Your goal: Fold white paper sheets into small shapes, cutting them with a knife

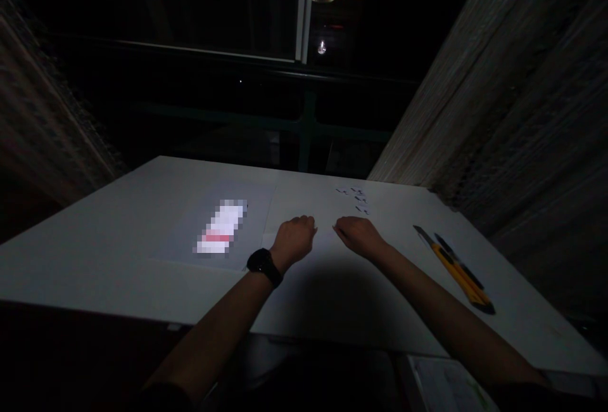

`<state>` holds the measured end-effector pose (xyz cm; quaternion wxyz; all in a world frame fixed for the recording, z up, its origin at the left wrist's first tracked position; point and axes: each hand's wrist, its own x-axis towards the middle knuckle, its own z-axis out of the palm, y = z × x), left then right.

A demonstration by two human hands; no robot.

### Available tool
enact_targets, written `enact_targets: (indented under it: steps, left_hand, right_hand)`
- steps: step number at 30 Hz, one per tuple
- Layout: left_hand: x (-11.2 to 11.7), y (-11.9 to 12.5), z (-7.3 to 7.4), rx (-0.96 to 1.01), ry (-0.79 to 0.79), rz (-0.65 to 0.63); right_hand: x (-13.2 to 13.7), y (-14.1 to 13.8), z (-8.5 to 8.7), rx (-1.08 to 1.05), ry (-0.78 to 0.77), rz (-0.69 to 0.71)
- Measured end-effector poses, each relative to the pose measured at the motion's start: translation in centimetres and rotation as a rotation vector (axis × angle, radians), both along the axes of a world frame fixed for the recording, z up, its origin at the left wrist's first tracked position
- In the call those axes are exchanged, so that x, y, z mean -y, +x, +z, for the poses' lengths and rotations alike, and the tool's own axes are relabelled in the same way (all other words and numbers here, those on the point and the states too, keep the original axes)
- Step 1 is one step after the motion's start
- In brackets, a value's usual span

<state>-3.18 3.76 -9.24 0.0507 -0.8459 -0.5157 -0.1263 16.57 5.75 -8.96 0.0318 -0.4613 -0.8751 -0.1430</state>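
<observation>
Both my hands rest on a white table [118,253] in a dim room. My left hand [294,239], with a black watch [263,266] on its wrist, has its fingers curled under, knuckles up, on a sheet of white paper [304,272]. My right hand [358,234] lies close beside it, fingers likewise curled and pressed to the paper. What the fingers pinch, if anything, is hidden. Several tiny dark scraps [357,198] lie just beyond my right hand.
A yellow utility knife [453,266] lies to the right beside a dark pen-like tool [458,261]. A greyish sheet [213,225] with a blurred patch lies to the left. A textured wall [498,114] stands at right; dark window behind; papers [446,386] below the table edge.
</observation>
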Motion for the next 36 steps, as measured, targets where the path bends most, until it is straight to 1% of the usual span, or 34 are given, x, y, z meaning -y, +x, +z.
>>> enact_targets:
  steps: [6,12,18,20,23,27,30,36]
  left_hand:
    - [0.0,-0.1,-0.1,0.0,0.012,-0.011]
    - [0.0,-0.1,0.0,0.0,0.004,-0.008]
    - [0.2,-0.1,0.2,-0.001,-0.014,-0.007]
    - [0.2,-0.1,0.3,-0.002,-0.022,-0.001]
    - [0.2,-0.1,0.4,-0.004,-0.026,-0.011]
    - [0.2,-0.1,0.3,-0.011,-0.009,-0.003]
    - [0.2,0.0,0.3,-0.01,-0.008,0.0]
    - [0.3,-0.1,0.4,0.002,-0.014,-0.006]
  right_hand:
    - [0.2,0.0,0.3,0.058,-0.006,-0.001]
    - [0.6,-0.4,0.4,0.117,-0.014,0.062]
    - [-0.1,0.1,1.1,0.177,-0.019,0.116]
    - [-0.4,0.4,1.2,0.177,-0.011,0.101]
    - [-0.7,1.0,0.9,0.147,0.017,0.042]
    - [-0.5,1.1,0.3,0.042,0.06,-0.032]
    - [0.0,0.7,0.1,0.024,0.053,0.004]
    - [0.9,-0.3,0.4,0.097,-0.003,0.071]
